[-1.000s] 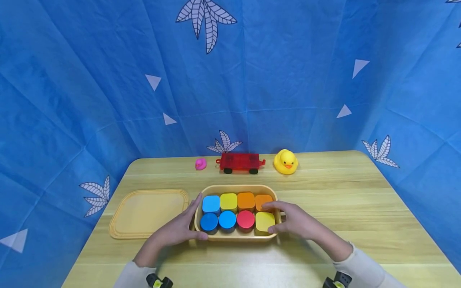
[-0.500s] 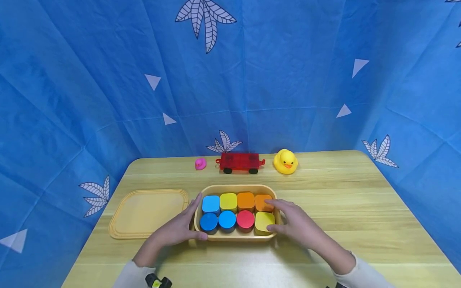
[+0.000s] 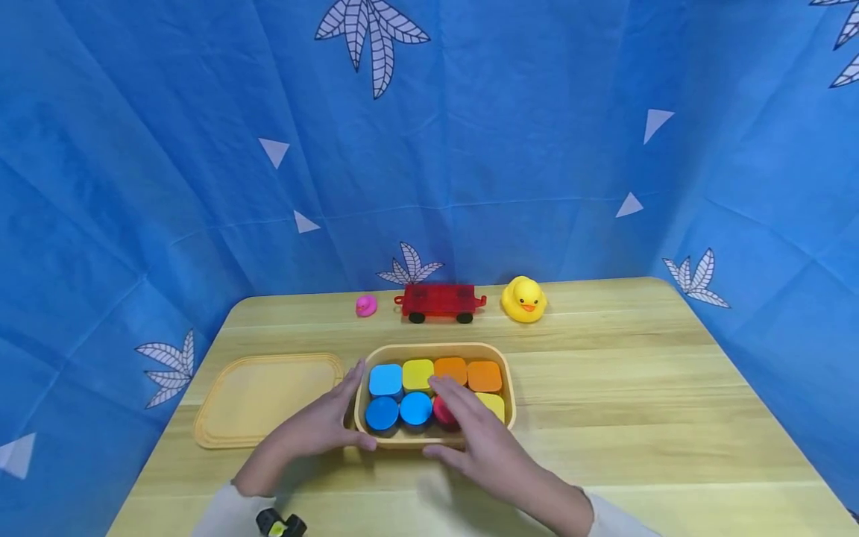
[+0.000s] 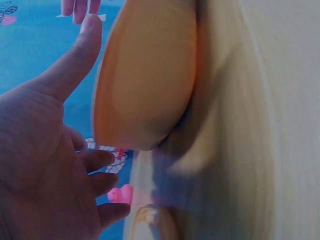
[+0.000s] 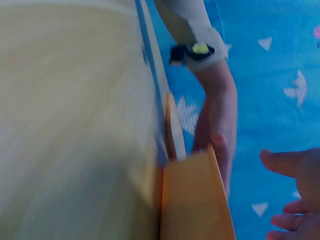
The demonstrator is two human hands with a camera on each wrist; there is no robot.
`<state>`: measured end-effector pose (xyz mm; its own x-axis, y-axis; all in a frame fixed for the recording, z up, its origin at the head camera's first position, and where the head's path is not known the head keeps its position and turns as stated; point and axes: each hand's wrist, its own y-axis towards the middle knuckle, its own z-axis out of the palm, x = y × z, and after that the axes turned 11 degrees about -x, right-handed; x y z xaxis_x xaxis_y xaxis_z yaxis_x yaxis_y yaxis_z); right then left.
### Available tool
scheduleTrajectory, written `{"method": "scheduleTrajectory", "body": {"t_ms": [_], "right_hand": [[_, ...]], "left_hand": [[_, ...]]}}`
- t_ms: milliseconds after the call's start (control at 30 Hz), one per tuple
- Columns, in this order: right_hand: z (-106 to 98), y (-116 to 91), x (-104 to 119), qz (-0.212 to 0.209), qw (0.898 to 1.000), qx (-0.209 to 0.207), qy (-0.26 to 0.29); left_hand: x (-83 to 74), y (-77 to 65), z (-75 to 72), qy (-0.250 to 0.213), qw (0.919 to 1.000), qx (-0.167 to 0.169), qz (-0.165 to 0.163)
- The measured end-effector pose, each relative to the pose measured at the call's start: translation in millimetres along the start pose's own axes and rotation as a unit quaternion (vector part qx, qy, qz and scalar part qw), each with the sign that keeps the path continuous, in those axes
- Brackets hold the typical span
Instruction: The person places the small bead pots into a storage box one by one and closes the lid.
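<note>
A tan oval-ended box (image 3: 436, 349) stands mid-table, holding two rows of pieces with coloured tops. Behind are light blue, yellow and two orange rounded squares; in front are two blue rounds, a red round (image 3: 443, 412) and a yellow square (image 3: 493, 403). My left hand (image 3: 315, 426) spans the box's left end, thumb by the front corner, fingers spread toward the back. In the left wrist view its thumb lies beside the box wall (image 4: 150, 75). My right hand (image 3: 486, 447) hovers over the front right part, holding nothing, partly hiding the red and yellow tops.
A flat tan lid-like panel (image 3: 268, 403) lies left of the box, near my left hand. Along the back edge stand a small pink duck (image 3: 366, 306), a red toy wagon (image 3: 439, 301) and a yellow duck (image 3: 524, 300). A blue cloth (image 3: 537, 149) hangs behind.
My right hand has moved left and toward me, from the box's right end to over its front side. The left hand stays at the left end. The head view has shifted slightly.
</note>
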<state>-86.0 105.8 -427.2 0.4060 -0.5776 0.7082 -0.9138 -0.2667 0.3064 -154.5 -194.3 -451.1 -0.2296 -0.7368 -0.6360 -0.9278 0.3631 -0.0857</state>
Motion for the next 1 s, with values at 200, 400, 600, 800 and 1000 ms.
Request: {"method": "scheduleTrajectory", "body": {"t_ms": [200, 400, 600, 800, 1000], "right_hand": [[31, 14, 26, -0.022, 0.997, 0.044, 0.067], [61, 29, 50, -0.023, 0.993, 0.066, 0.091], [91, 40, 73, 0.004, 0.990, 0.082, 0.119], [122, 45, 88, 0.042, 0.985, 0.083, 0.145], [150, 50, 90, 0.117, 0.977, 0.055, 0.169]], "left_hand": [[11.1, -15.1, -15.6, -0.003, 0.9998, -0.022, 0.004], [37.4, -40.5, -35.8, -0.001, 0.9978, -0.067, -0.003], [65.2, -62.7, -60.4, -0.006, 0.9951, -0.089, -0.041], [98.8, -81.5, -81.7, -0.037, 0.9912, -0.103, -0.075], [133.8, -98.0, -93.7, -0.066, 0.9867, -0.116, -0.093]]}}
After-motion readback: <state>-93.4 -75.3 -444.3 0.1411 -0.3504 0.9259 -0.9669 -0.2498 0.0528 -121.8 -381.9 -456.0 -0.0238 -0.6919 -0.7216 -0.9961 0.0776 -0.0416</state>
